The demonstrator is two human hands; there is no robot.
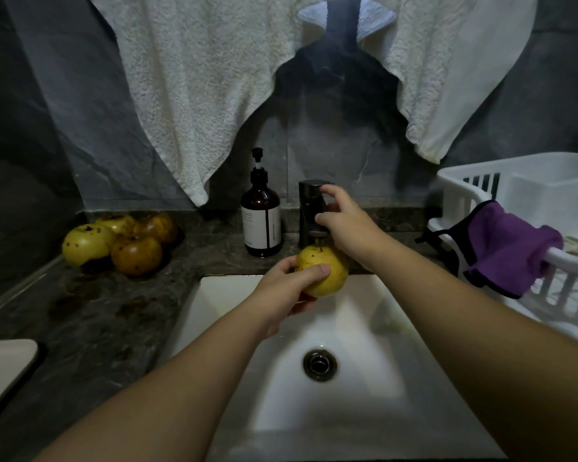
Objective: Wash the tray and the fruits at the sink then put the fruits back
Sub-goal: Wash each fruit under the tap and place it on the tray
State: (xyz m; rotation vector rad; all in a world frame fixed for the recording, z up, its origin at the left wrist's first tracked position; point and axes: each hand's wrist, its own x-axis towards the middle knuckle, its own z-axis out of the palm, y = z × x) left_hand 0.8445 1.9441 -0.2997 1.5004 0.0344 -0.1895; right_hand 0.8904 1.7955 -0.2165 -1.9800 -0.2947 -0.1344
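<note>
We see the white sink (pixel 374 328) filling the lower middle, its drain (pixel 320 365) at six o'clock. At three o'clock a white dish rack (pixel 464 185) carries a purple cloth (pixel 511 248). At nine o'clock four spotted fruits (pixel 121 241) sit bunched on the dark counter (pixel 90 315). Our left hand (pixel 287 288) grips a yellow fruit (pixel 327 271) just under the tap (pixel 309 211), at the centre. Our right hand (pixel 344 221) curls its fingers round the tap. A brown soap bottle (pixel 260 211) stands just left of the tap.
</note>
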